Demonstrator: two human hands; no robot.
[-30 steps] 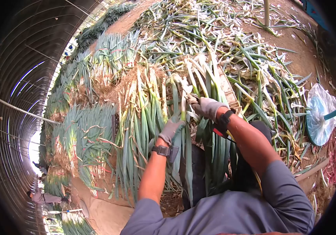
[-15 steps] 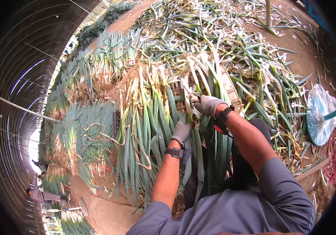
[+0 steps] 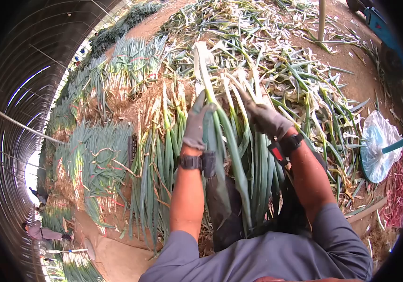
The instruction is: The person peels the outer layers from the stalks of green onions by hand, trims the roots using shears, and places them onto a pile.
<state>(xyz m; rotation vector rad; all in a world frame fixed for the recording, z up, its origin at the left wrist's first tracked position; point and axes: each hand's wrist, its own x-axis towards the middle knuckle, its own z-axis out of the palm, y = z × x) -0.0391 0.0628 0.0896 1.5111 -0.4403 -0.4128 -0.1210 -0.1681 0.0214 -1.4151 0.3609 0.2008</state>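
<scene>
My gloved left hand is closed around a large green onion, its white end pointing up and its long leaves hanging toward my lap. To the right, my gloved right hand is over other green onions, fingers stretched up and left beside their white ends. I see nothing clearly held in it. These onions lie with white ends away from me and leaves over my legs. Left of my left hand is a row of onions with rooty ends. Both wrists wear dark bands.
Stripped leaves cover the ground ahead and to the right. Tied onion bundles lie at the left. A clear plastic bag and red strands are at right. Another person is far left; a pole stands ahead.
My left hand has moved up and left, lifting the green onion. My right hand has come away from it and shifted slightly right, with its fingers straightened.
</scene>
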